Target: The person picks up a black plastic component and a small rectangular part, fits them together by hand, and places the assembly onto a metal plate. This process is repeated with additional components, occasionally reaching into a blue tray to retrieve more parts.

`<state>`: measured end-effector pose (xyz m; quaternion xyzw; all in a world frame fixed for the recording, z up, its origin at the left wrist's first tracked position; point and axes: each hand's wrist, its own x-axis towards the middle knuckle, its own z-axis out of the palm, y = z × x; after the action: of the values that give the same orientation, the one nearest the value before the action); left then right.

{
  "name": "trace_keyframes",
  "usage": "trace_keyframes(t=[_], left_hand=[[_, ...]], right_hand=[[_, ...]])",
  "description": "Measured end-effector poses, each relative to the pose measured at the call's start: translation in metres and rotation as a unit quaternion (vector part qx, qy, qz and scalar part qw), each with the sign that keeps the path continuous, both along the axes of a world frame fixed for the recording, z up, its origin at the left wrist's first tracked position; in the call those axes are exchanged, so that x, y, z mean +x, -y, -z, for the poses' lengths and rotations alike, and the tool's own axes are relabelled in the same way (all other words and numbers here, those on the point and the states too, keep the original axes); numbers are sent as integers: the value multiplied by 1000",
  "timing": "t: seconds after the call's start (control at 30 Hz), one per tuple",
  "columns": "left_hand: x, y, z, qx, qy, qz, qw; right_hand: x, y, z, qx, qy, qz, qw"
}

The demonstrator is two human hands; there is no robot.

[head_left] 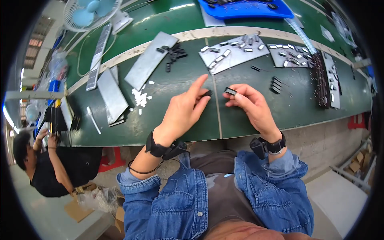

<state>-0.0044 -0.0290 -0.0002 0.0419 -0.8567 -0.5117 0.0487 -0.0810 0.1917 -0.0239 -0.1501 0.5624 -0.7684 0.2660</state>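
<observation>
While spread across the long green table [256,116], grey metal plates [149,60] carried scattered small clips. Held above the table's near edge: left hand [185,110], index finger raised, pinching a small black part [208,93]; right hand [250,103], fingertips pressed on a small black clip [230,91].

cardboard boxes [355,165] | brown | floor, far right, under bench edge

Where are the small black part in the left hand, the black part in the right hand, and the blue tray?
small black part in left hand [208,93], head view, its exposed end at the fingertips
black part in right hand [230,91], head view, its top face
blue tray [286,13], head view, its front rim
</observation>
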Motion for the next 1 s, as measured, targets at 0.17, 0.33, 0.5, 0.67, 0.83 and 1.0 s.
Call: trace_keyframes(t=[0.17,0.33,0.5,0.67,0.83,1.0], left_hand=[[-3,-23,3,-136,-120,65,981],[-8,-17,-13,-168,-203,58,963],[-17,-21,-6,-164,-291,93,938],[-14,-24,6,-139,-256,97,952],[-9,-23,5,-57,-119,69,989],[-8,-24,11,27,-91,46,994]], right_hand=[[-4,-3,0,-96,132,-34,986],[-6,-8,0,-59,144,-59,986],[-8,-8,0,-7,104,-109,989],[-8,-5,-3,29,89,-117,989],[-7,-5,-3,37,82,-120,989],[-7,-3,-2,49,72,-118,989]])
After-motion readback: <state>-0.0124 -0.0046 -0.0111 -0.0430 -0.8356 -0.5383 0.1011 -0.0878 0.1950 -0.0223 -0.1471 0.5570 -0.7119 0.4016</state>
